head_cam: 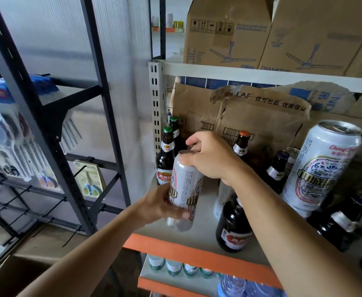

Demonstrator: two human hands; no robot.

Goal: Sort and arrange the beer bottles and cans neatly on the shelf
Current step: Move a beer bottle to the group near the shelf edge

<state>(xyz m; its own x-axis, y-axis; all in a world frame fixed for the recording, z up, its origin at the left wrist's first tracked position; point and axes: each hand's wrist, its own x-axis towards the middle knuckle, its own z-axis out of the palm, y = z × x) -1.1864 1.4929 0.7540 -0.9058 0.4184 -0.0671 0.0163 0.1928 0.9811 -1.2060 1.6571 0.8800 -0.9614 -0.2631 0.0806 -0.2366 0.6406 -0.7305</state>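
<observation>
We see both hands on one silver beer can: the left hand wraps its lower body and the right hand grips its top rim. The can tilts over the front left of the grey shelf, just beside two green-capped brown bottles. A red-labelled bottle and a second silver can are further right.
</observation>
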